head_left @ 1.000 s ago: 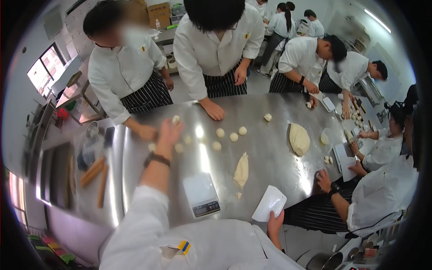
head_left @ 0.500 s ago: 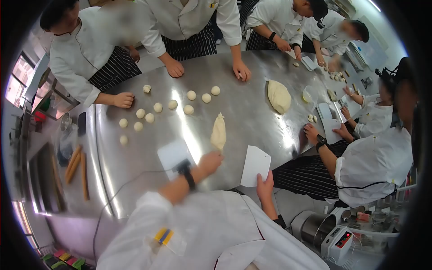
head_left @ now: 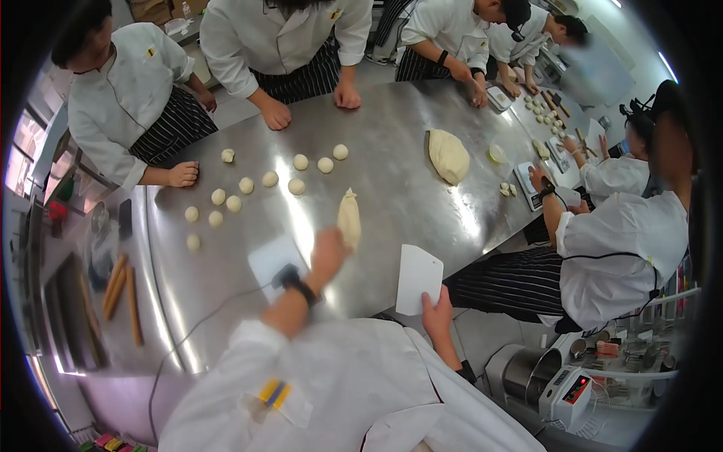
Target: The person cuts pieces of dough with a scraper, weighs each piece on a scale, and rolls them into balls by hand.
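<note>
From the head camera, the person's left hand [head_left: 329,255] reaches out over the steel tabletop [head_left: 392,197]. It meets the near end of a long, tapered piece of dough [head_left: 349,215], which lies flat near the middle of the table. The hand is blurred, so I cannot tell whether its fingers pinch the dough or only rest on it. Under that wrist sits a white digital scale [head_left: 269,260], partly covered by the arm. The right hand [head_left: 437,310] is at the table's near edge, fingers closed on the lower edge of a white dough scraper [head_left: 419,277], held upright. Small dough balls [head_left: 245,185] are scattered to the far left, near a co-worker's fist [head_left: 183,174]. A large lump of dough [head_left: 448,154] lies to the right, and wooden rolling pins [head_left: 117,280] lie at the left end.
</note>
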Action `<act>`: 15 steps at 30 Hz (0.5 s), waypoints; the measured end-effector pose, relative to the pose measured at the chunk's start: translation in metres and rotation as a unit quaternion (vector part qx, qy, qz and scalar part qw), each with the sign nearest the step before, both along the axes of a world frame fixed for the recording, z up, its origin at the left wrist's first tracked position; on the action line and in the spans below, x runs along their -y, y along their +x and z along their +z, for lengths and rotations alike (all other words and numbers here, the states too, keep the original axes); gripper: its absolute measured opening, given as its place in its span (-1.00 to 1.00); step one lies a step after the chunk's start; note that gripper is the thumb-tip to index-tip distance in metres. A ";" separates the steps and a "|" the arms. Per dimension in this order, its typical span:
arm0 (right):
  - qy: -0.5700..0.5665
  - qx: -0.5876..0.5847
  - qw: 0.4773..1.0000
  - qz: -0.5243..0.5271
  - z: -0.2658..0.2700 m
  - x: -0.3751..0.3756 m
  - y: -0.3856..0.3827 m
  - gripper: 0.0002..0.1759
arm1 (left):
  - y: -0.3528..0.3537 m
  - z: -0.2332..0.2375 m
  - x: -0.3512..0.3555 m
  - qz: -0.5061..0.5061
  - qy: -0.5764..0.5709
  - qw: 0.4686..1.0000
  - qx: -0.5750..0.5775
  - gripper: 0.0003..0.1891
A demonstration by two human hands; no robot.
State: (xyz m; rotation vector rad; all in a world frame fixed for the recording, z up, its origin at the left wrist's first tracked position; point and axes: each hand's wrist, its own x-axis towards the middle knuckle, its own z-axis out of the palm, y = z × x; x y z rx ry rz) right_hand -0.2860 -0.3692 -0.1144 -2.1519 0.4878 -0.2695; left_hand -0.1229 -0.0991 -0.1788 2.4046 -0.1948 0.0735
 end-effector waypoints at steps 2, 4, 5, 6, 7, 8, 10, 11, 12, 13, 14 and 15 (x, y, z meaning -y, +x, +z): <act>0.004 -0.004 0.998 0.065 0.002 -0.003 0.012 -0.67 | -0.001 -0.003 0.001 0.056 -0.024 0.997 0.042 -0.48; -0.021 -0.011 0.992 0.124 0.018 -0.011 0.032 -0.67 | 0.003 0.026 0.003 0.067 0.028 0.986 -0.149 -0.34; -0.044 -0.018 0.983 0.177 0.024 -0.016 0.043 -0.67 | 0.004 0.029 0.005 0.074 0.026 0.985 -0.151 -0.34; -0.044 -0.019 0.982 0.183 0.025 -0.021 0.056 -0.67 | 0.004 0.032 0.007 0.073 0.066 0.981 -0.166 -0.31; -0.093 -0.017 0.968 0.230 0.027 -0.026 0.069 -0.68 | 0.002 0.034 0.009 0.071 0.106 0.975 -0.182 -0.28; -0.142 -0.016 0.950 0.276 0.028 -0.031 0.082 -0.69 | -0.001 0.036 0.010 0.078 0.105 0.974 -0.185 -0.28; -0.172 -0.035 0.929 0.326 0.039 -0.049 0.106 -0.70 | -0.003 0.041 0.012 0.091 0.068 0.974 -0.196 -0.23; -0.202 -0.052 0.906 0.369 0.043 -0.057 0.118 -0.71 | -0.003 0.039 0.014 0.100 0.067 0.973 -0.196 -0.23; -0.202 -0.050 0.902 0.378 0.043 -0.064 0.128 -0.71 | -0.007 0.036 0.015 0.096 0.074 0.979 -0.165 -0.24; -0.227 -0.054 0.894 0.383 0.042 -0.070 0.136 -0.74 | -0.011 0.034 0.016 0.093 0.081 0.983 -0.135 -0.25; -0.253 -0.057 0.884 0.389 0.039 -0.074 0.143 -0.76 | -0.012 0.031 0.017 0.105 0.079 0.982 -0.138 -0.25; -0.254 -0.055 0.878 0.401 0.033 -0.076 0.149 -0.76 | -0.013 0.031 0.019 0.095 0.100 0.981 -0.136 -0.26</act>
